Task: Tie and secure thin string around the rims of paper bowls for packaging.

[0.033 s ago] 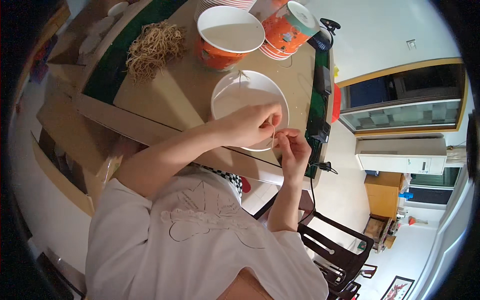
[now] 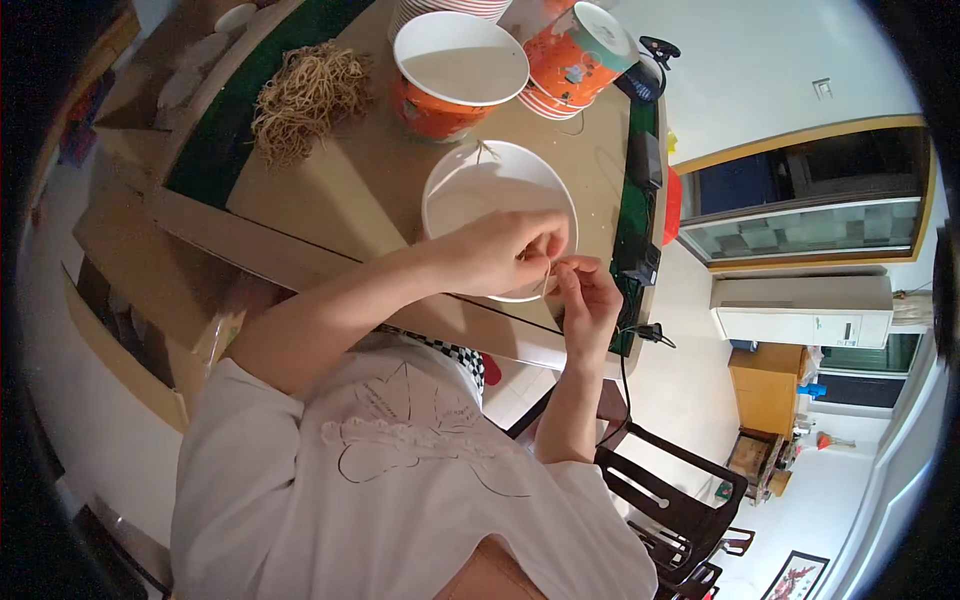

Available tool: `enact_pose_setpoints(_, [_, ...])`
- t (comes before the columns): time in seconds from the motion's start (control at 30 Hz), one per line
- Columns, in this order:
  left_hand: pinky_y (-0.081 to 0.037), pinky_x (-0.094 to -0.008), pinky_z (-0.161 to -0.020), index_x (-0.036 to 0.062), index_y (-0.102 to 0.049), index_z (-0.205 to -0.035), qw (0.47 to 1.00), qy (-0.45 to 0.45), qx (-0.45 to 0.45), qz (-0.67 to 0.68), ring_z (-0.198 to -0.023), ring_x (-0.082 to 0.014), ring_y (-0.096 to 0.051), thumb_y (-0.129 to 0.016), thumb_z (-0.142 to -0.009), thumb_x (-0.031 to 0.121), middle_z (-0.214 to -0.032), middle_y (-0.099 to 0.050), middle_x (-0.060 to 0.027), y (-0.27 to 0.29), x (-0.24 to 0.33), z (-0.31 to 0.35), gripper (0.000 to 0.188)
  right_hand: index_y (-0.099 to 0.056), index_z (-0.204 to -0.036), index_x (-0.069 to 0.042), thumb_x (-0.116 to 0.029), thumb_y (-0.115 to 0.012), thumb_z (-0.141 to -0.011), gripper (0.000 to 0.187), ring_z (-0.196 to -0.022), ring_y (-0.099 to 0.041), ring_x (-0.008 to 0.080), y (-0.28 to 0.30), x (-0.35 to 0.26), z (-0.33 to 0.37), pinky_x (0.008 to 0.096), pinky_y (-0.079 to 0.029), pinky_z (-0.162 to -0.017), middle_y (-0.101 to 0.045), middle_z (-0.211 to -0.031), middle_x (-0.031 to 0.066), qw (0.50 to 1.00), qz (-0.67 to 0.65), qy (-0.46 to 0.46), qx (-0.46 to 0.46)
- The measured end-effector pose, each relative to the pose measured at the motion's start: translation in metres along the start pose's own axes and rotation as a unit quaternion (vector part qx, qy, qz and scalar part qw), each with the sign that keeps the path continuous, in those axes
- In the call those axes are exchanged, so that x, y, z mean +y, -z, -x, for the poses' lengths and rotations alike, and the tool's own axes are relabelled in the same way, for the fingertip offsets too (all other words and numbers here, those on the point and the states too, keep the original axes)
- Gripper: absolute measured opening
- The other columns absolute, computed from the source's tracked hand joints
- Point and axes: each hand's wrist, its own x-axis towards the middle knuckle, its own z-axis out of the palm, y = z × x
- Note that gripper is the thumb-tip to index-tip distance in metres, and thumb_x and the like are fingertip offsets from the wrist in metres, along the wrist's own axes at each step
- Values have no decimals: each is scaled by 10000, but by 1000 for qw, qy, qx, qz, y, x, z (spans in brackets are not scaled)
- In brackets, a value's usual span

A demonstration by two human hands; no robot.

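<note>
In the head view, the left hand and right hand pinch a thin strand, each grip closed on it, above the near rim of a white bowl. A stringy tangle lies beyond, on the table.

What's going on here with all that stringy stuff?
A person holds a thin pale strand pinched between the left hand and right hand, at the near side of a white-lined tub. A tangled heap of brownish strands lies farther off to the left, and orange tubs stand beyond.
</note>
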Motion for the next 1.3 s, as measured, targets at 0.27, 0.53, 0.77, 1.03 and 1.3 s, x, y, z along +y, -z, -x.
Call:
enact_pose_setpoints(0.27, [-431, -368, -596, 85, -551, -640, 986, -102, 59, -114, -691, -247, -551, -581, -691, -1, -763, -521, -49, 8, 6, 4, 105, -589, -978, 13, -88, -554, -932, 116, -689, -596, 78, -3, -5, -4, 196, -451, -559, -674, -848, 89, 999, 28, -2, 18])
enact_pose_setpoints(0.53, [-470, -358, -619, 96, -641, -670, 946, -158, 0, -284, -762, -235, -578, -651, -693, 86, -811, -515, -49, 11, 4, 6, 27, -597, -982, 11, -80, -552, -932, 113, -641, -554, 51, 0, -6, -6, 182, -417, -522, -678, -844, 85, 999, 24, -24, -4])
enact_pose_setpoints(0.77, [-523, -346, -660, 44, -634, -692, 865, -229, 20, -447, -816, -224, -597, -608, -756, 153, -837, -535, -56, -6, 7, -1, 129, -620, -951, 3, -38, -572, -908, 77, -615, -505, 36, -6, 0, -1, 172, -395, -520, -649, -870, 36, 999, 21, -16, 21])
enact_pose_setpoints(1.03, [-437, -274, -533, 33, -635, -901, 996, 67, 0, -59, -645, -128, -566, -613, -856, 206, -719, -578, -52, 1, 6, -4, 180, -628, -945, 3, -29, -601, -881, 76, -720, -575, 73, -32, 5, 11, 184, -459, -576, -636, -1065, 113, 989, -41, 32, 137])
enact_pose_setpoints(1.3, [-315, -197, -398, 23, -652, -859, 931, 284, -30, 227, -515, -55, -470, -616, -873, 209, -624, -535, -4, 8, 8, -14, 190, -649, -997, 7, 17, -585, -869, 143, -823, -614, 135, -55, 11, 18, 212, -493, -601, -643, -1053, 127, 961, 77, 104, 243])
